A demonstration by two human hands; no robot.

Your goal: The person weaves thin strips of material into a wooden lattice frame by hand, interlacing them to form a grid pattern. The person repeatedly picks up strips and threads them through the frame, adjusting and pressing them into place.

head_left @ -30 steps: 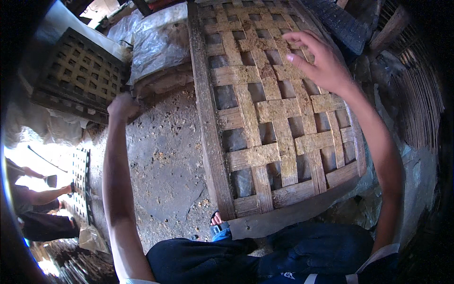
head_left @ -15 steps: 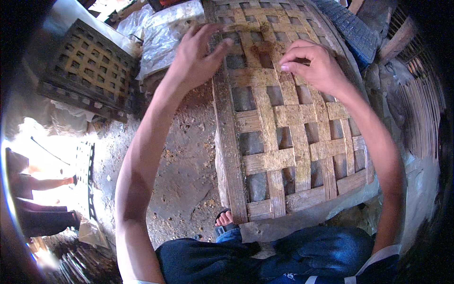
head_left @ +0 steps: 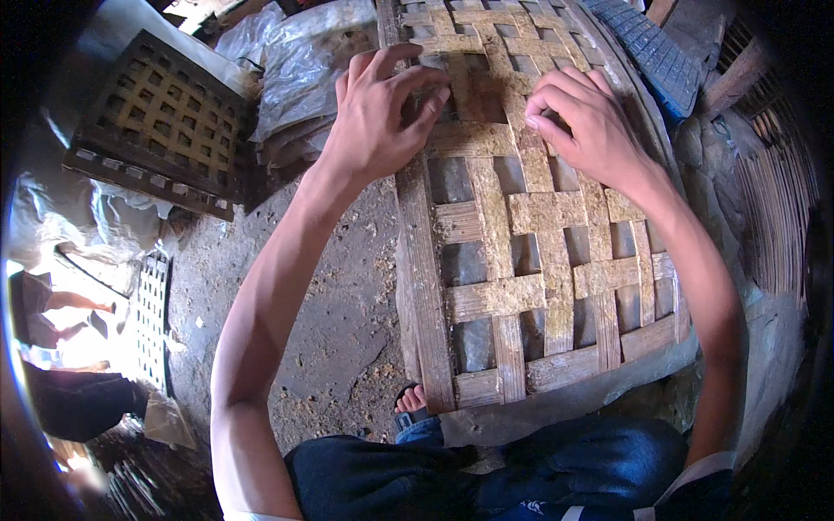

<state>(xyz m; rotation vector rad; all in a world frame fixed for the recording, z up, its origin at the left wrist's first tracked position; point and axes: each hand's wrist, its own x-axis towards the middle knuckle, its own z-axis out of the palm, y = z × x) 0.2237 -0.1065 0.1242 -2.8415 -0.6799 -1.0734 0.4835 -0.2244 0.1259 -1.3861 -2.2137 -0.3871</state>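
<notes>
A slatted frame of woven, pale bamboo-like strips (head_left: 534, 213) with a rough wooden border lies in front of me, its strips crusted with yellowish-brown residue. Over its far left border hovers my left hand (head_left: 378, 113), fingers bent and apart, thumb and index tips close but not visibly holding anything. My right hand (head_left: 582, 126) is above the strips at the far right, fingers curled and thumb tip against the index in a pinch; whatever is between them, if anything, is too small to make out. A dark brown stain (head_left: 478, 91) marks the strips between both hands.
A second woven frame (head_left: 165, 122) leans at the left beside a plastic-covered stack (head_left: 304, 65). A blue ridged tray (head_left: 651, 56) stands at the far right, near a bundle of thin sticks (head_left: 773, 217). Crumbs litter the dirt floor (head_left: 330, 295). Another person (head_left: 69, 347) is at the far left.
My left hand has moved slightly right and nearer, its thumb and index closing toward each other. The right hand has shifted a little right. The person at far left has changed posture.
</notes>
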